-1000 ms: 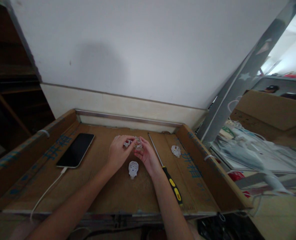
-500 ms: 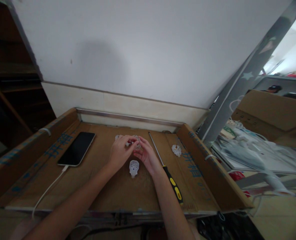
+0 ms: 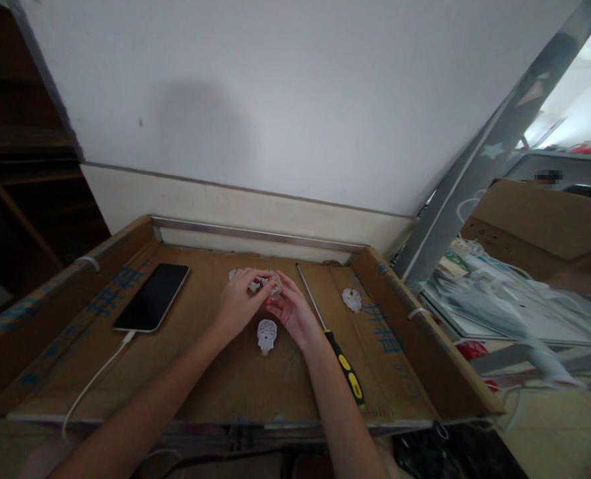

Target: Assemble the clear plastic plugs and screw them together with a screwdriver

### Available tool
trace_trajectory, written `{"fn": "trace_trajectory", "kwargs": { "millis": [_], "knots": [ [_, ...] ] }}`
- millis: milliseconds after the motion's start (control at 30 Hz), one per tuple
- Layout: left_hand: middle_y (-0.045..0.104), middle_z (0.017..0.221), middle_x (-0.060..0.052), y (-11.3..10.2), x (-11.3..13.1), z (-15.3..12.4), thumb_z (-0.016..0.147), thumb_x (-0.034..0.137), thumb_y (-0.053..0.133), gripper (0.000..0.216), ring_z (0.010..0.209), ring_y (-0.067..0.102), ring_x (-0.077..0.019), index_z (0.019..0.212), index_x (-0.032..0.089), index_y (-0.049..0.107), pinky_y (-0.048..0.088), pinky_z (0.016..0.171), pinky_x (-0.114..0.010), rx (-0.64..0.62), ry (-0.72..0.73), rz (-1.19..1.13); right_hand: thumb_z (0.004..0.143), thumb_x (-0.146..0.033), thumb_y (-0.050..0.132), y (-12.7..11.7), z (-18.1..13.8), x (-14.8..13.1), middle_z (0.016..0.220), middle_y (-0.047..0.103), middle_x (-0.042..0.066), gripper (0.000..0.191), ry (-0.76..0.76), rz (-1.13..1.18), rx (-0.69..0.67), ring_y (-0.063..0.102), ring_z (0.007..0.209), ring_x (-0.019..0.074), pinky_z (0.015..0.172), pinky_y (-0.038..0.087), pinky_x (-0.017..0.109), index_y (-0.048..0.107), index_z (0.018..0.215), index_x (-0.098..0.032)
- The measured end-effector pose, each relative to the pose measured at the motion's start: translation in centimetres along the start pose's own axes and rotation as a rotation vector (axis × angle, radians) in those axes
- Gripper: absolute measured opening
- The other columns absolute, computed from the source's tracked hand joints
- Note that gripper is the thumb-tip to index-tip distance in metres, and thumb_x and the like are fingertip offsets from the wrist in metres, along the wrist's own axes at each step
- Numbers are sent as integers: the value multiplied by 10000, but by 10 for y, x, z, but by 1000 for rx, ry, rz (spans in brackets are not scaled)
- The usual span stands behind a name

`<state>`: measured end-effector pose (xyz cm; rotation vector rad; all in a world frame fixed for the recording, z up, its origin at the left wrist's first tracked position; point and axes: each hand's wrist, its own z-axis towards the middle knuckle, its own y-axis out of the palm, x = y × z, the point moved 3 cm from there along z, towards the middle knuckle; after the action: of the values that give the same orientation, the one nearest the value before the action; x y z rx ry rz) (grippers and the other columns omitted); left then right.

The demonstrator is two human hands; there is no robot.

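Both hands meet over the middle of a cardboard-lined tray (image 3: 215, 379). My left hand (image 3: 236, 303) and my right hand (image 3: 291, 308) pinch a small clear and white plastic plug part (image 3: 274, 285) between their fingertips. A small white piece (image 3: 253, 285) shows at the left fingertips. A white plug cover (image 3: 266, 335) lies flat on the cardboard just below the hands. Another white plug part (image 3: 351, 300) rests to the right, near the tray's wall.
A screwdriver (image 3: 329, 336) with a black and yellow handle lies diagonally beside my right wrist. A black phone (image 3: 152, 297) on a white cable (image 3: 93, 382) lies at the left. White cables (image 3: 505, 293) and a cardboard box (image 3: 540, 223) fill the right side.
My hands stay together on the small part, with only slight finger shifts. The view has moved a little.
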<state>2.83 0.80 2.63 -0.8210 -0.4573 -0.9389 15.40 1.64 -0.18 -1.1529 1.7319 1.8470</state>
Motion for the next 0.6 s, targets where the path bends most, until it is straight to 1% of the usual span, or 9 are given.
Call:
{"fn": "trace_trajectory", "kwargs": {
  "millis": [100, 233, 367, 467, 533, 600],
  "knots": [
    [669, 876, -34, 0, -1, 0, 828, 266, 582, 111, 809, 595, -177, 891, 200, 644, 459, 731, -304, -6, -43, -50, 594, -250, 791, -1, 0, 1, 828, 720, -5, 420, 4, 15, 0, 648, 583, 96, 555, 555, 197, 644, 984, -199],
    [670, 881, -29, 2, -1, 0, 834, 266, 565, 117, 797, 599, -167, 892, 198, 640, 467, 734, -299, -34, -49, -101, 592, -257, 797, -2, 0, 2, 802, 718, -5, 336, -1, 47, 11, 646, 633, 75, 583, 543, 154, 679, 891, -160],
    [666, 898, -39, 3, -1, 1, 848, 263, 542, 138, 802, 595, -167, 920, 188, 633, 468, 749, -307, -41, -12, -89, 595, -252, 794, -2, 1, 3, 766, 716, -11, 280, -8, 71, 23, 647, 642, 77, 618, 548, 163, 692, 839, -161],
    [661, 907, -45, -5, 1, 4, 841, 238, 532, 163, 838, 584, -178, 963, 186, 625, 457, 780, -319, -40, 51, -21, 616, -235, 777, -6, 2, -2, 836, 722, -4, 275, -56, 84, 36, 659, 686, 91, 649, 552, 182, 690, 873, -183],
    [658, 942, -47, -13, 2, 4, 830, 257, 543, 200, 879, 578, -189, 1005, 194, 618, 447, 801, -326, -104, 102, 32, 632, -227, 765, -9, 3, -8, 866, 721, -17, 280, -108, 99, 55, 665, 716, 92, 680, 550, 187, 685, 899, -211],
    [652, 1007, -46, -20, 5, -2, 791, 333, 604, 278, 941, 567, -213, 1041, 213, 613, 422, 850, -351, -255, 167, 128, 632, -233, 764, -13, 4, -13, 867, 718, -40, 279, -161, 116, 78, 669, 750, 92, 723, 545, 187, 681, 898, -236]
  ]
}}
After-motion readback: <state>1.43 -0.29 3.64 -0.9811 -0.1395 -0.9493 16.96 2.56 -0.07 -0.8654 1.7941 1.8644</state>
